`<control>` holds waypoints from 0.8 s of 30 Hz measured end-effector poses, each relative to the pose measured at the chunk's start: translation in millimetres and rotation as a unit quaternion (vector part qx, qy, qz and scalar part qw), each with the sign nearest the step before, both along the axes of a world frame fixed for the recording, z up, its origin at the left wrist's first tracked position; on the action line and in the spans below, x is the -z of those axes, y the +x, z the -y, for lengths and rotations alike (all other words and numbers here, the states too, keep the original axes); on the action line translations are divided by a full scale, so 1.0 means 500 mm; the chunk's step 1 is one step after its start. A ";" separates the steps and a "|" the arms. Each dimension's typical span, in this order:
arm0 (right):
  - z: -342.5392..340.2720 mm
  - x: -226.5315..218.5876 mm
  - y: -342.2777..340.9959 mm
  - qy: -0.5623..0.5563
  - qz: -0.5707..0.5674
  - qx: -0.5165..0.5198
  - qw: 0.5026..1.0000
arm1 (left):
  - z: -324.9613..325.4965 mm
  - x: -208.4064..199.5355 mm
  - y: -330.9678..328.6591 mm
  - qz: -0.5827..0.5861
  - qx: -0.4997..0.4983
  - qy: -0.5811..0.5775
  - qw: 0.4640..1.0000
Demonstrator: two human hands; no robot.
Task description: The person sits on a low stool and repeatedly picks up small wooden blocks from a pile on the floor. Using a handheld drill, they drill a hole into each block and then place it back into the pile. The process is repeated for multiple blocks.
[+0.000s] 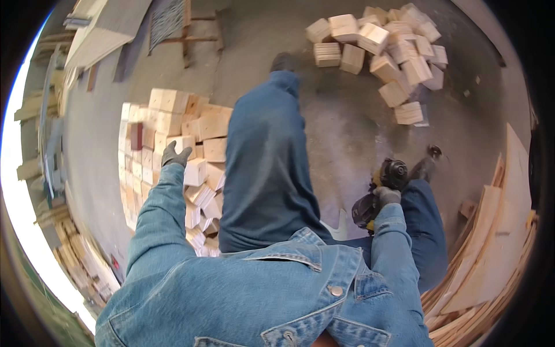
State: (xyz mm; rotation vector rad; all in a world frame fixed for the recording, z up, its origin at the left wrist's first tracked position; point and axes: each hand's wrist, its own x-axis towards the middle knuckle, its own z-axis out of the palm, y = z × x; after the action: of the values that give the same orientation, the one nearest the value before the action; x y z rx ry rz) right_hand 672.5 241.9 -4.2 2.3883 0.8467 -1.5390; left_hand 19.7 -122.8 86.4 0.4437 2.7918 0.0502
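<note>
Wood blocks (214, 124) sit in a big pile on the left, close together and stacked up. 1 dark red block (136, 136) is in with the pale ones. The left hand (176, 156), in a gray glove, is wide, with its thumb apart from its fingers. It is right by the pale blocks, but you cannot tell if it touches them. The right hand (388, 197), in a gray glove too, is holding a black and yellow power tool (394, 173), near the right leg (425, 231). The left leg (266, 168) is between the pile and a messy heap of blocks (402, 52) on the far right. Long boards (491, 248) lean on the near right side.
</note>
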 end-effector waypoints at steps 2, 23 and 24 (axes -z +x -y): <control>-0.005 0.004 0.018 -0.010 0.049 -0.058 0.997 | -0.075 0.010 0.012 0.012 0.063 0.020 0.998; -0.004 0.053 0.027 -0.001 0.031 -0.089 0.996 | -1.053 -0.157 0.323 0.012 0.557 0.108 0.824; -0.009 0.045 0.023 -0.021 0.038 -0.063 0.997 | -1.069 -0.154 0.364 0.015 0.568 0.089 0.818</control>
State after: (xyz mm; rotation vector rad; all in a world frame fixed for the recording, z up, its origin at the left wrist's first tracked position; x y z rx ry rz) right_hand 684.1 246.3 -26.9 2.3008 0.9181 -1.3960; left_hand 201.5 411.8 163.2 2.0078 2.0413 0.0417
